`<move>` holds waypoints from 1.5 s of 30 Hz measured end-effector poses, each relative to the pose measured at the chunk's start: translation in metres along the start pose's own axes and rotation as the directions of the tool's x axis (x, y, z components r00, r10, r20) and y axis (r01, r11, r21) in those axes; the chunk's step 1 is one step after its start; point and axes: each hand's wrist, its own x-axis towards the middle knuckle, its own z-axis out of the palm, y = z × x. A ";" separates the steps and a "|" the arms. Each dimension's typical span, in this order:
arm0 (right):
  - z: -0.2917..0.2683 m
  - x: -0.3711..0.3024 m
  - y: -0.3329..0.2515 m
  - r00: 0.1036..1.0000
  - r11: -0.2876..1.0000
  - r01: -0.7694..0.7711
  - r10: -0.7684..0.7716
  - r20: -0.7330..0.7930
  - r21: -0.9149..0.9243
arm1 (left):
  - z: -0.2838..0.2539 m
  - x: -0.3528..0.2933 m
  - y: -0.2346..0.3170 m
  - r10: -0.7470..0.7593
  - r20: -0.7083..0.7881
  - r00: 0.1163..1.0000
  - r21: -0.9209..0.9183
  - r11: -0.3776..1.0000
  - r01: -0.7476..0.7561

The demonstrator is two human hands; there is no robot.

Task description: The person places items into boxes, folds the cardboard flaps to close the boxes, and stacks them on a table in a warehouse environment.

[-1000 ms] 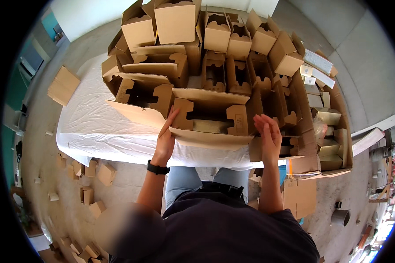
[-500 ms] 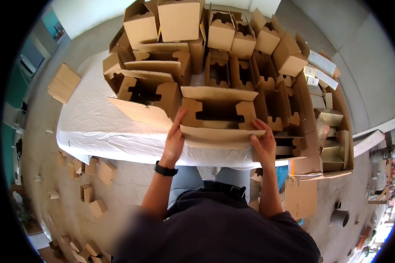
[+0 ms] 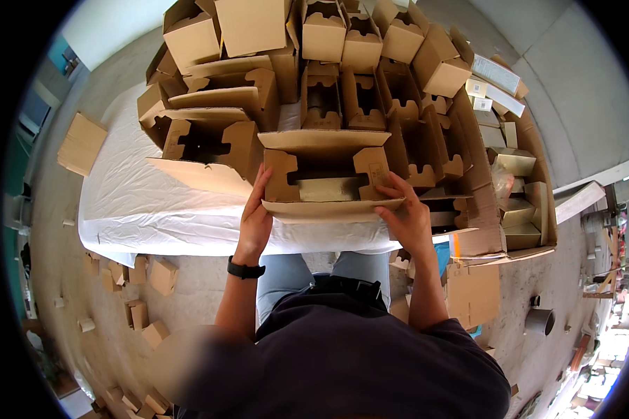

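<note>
An open brown cardboard box [image 3: 328,211] stands before me at the table's front edge, its long flaps raised front and back and its notched end flaps folded inward. A pale, shiny piece [image 3: 330,189] shows low inside; the rest of the interior is dark. My left hand [image 3: 256,220] presses along the left end of this box, fingers pointing up its side. Over its right end flap my right hand [image 3: 407,213] has its fingers, with the thumb on the front flap. The box is held between both hands.
Several open cardboard boxes [image 3: 325,38] crowd the white-covered table [image 3: 119,202] behind and beside it. At the right, a large carton [image 3: 479,188] holds pale gold boxes [image 3: 521,216]. Small cartons [image 3: 164,277] and a grey bucket [image 3: 540,322] lie on the floor.
The box has tipped toward me, so more of its inside and the shiny piece show. My right fingers have moved further over the end flap. The whole view has shifted slightly.
</note>
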 end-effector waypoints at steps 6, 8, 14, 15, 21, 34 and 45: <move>0.007 -0.001 0.008 0.998 0.994 -0.056 0.058 -0.029 0.090 | -0.001 -0.001 -0.014 0.055 -0.013 0.998 0.065 0.996 -0.054; 0.017 -0.001 0.013 0.989 0.984 -0.050 0.073 -0.131 0.171 | 0.000 0.000 -0.014 0.052 -0.032 0.998 0.093 0.994 -0.049; 0.033 0.000 -0.008 0.935 0.966 -0.211 0.244 -0.257 0.150 | -0.001 0.000 -0.011 0.039 -0.038 0.999 0.135 0.990 -0.034; 0.035 0.000 -0.007 0.927 0.969 -0.197 0.234 -0.292 0.151 | -0.001 -0.001 -0.014 0.054 -0.037 0.998 0.132 0.990 -0.049; 0.039 0.002 -0.002 0.912 0.961 -0.190 0.249 -0.326 0.203 | -0.005 0.003 -0.019 0.006 -0.041 0.999 -0.047 0.999 -0.008; 0.053 0.004 -0.004 0.875 0.916 -0.169 0.309 -0.373 0.364 | 0.007 0.001 -0.013 0.032 -0.058 0.998 0.286 0.958 -0.013; 0.055 -0.001 0.007 0.897 0.976 -0.093 0.168 -0.408 0.196 | 0.007 -0.001 -0.011 0.063 -0.039 0.997 0.312 0.949 -0.048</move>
